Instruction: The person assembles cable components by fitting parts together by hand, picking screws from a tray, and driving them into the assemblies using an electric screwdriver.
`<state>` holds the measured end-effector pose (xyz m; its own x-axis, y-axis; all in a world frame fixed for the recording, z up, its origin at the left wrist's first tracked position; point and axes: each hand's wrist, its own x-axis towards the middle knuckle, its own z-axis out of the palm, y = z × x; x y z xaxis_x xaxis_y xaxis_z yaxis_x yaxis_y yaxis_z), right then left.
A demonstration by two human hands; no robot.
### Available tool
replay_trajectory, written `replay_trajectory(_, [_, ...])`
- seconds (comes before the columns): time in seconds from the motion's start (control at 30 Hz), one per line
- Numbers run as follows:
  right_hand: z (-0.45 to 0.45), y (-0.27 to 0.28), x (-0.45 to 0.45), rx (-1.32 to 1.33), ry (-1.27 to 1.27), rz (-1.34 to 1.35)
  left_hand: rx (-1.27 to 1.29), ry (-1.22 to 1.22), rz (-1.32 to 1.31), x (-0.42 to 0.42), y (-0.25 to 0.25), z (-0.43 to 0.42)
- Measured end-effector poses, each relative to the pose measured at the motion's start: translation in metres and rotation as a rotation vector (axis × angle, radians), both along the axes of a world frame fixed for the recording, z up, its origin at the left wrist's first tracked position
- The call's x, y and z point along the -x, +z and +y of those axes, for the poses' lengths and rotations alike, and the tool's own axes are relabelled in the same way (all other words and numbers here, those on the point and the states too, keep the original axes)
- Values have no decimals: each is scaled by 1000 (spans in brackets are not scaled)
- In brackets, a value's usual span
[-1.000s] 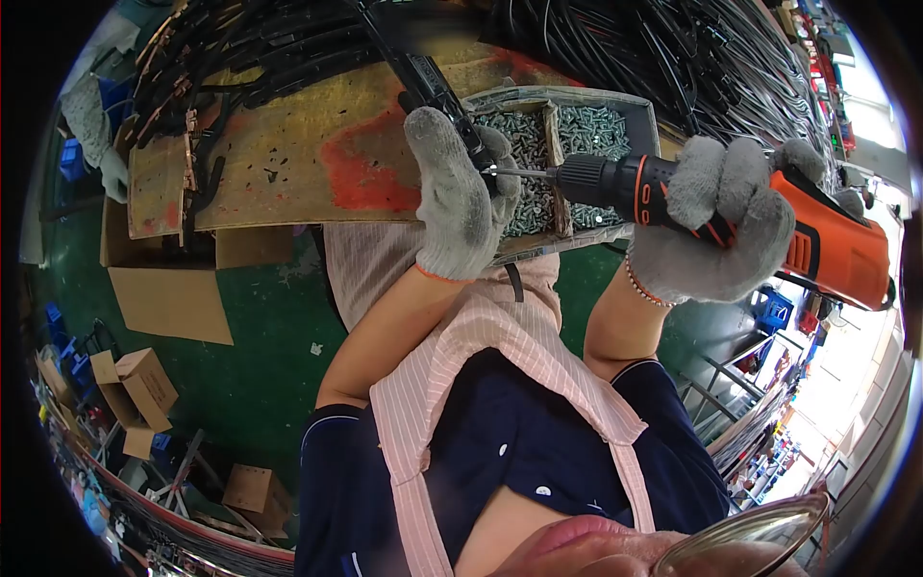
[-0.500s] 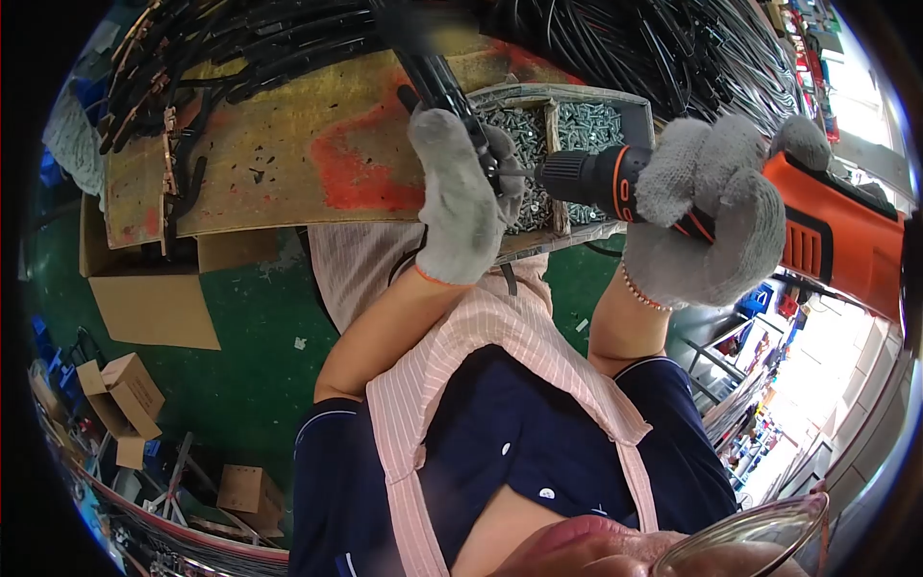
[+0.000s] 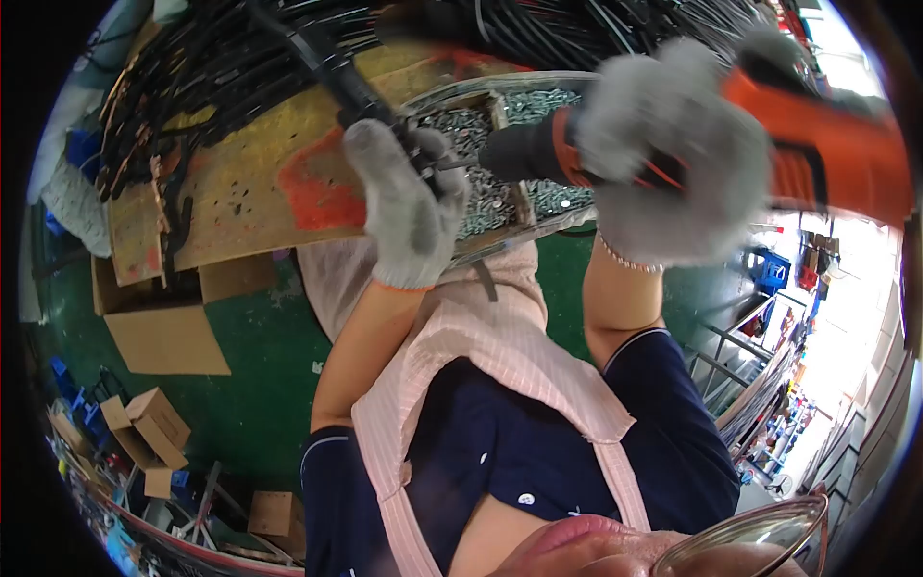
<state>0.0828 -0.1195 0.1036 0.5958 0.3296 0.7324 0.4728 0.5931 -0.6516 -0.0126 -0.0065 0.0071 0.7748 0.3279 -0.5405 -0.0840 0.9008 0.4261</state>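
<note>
My left hand [image 3: 409,207], in a grey knitted glove, is closed around the lower end of a long black part [image 3: 351,91] that slants up and to the left. In my gloved right hand [image 3: 673,159] is an orange and black power screwdriver [image 3: 817,130], its body blurred by motion. The tool's black nose [image 3: 514,151] points left, and its thin bit reaches close to the part's end beside my left fingers. Whether the bit touches the part, I cannot tell. Below the tool sits a divided tray [image 3: 524,237] of loose silver screws [image 3: 543,108].
The worktable [image 3: 231,202] has worn yellow and red paint. Black cables [image 3: 260,67] with copper ends are heaped along its far side. An open cardboard box [image 3: 168,337] stands below the left edge, and smaller cartons [image 3: 159,423] lie on the green floor.
Both hands have shifted left in view, along with the black part and the screwdriver. The part leans further left than before. The tray and table also appear shifted, as the camera view has moved.
</note>
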Motion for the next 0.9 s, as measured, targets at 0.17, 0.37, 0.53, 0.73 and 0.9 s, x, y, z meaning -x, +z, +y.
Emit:
replay_trajectory(0.17, [-65, 9, -4, -201, -184, 146, -96, -89, -138, 1, 1, 3])
replay_trajectory(0.37, [-88, -28, 0, -115, -780, 346, -59, 43, -133, -2, 0, 1])
replay_trajectory(0.53, [-89, -41, -4, -176, -781, 407, -90, 7, -150, -1, -1, 4])
replay_trajectory(0.73, [-97, -53, -22, -349, -845, 440, -163, -14, -226, -1, -1, 1])
replay_trajectory(0.9, [-107, -56, -25, -398, -838, 453, -180, -16, -215, 0, -7, 3])
